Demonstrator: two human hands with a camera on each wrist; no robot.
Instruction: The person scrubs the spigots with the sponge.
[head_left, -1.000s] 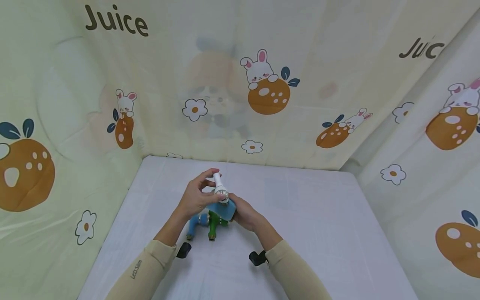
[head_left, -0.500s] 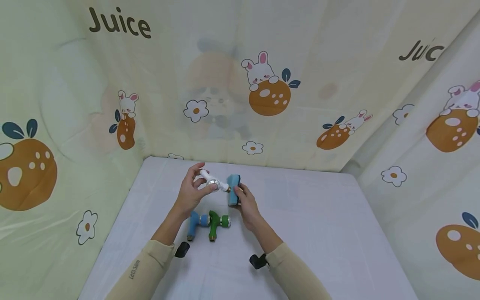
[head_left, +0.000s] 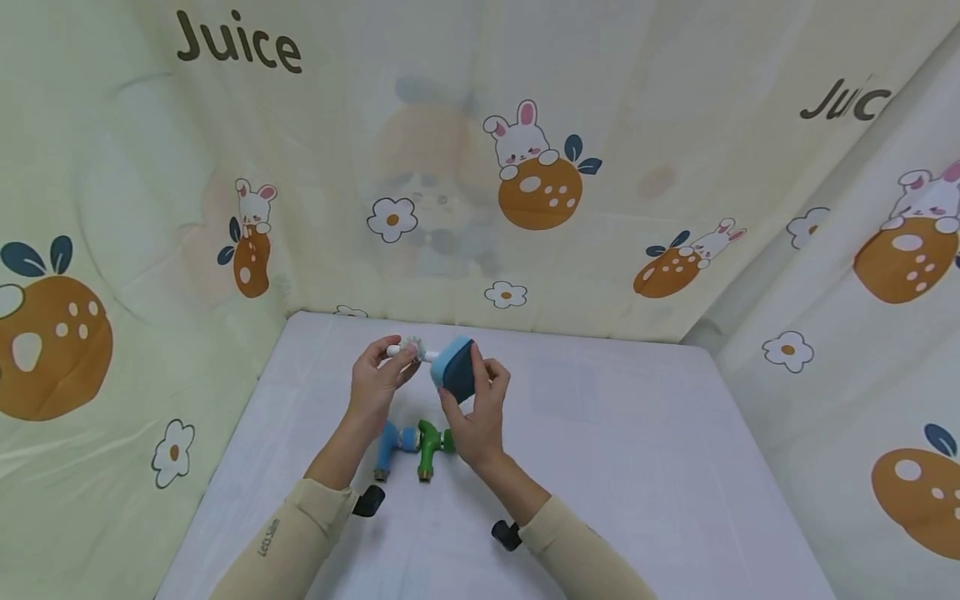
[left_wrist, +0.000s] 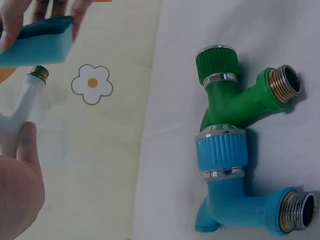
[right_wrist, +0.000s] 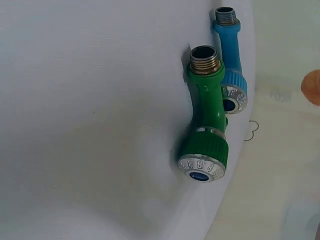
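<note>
There were three taps, one white (head_left: 408, 348), one green (head_left: 429, 443) and one blue (head_left: 389, 445), along with one sponge (head_left: 454, 369), two hands (head_left: 375, 383) (head_left: 474, 417) and one table (head_left: 637, 450).

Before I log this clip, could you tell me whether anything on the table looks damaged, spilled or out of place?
Nothing stands out. The green tap and blue tap lie side by side, intact, on the table; the left hand holds a white tap, the right hand a blue sponge.
</note>
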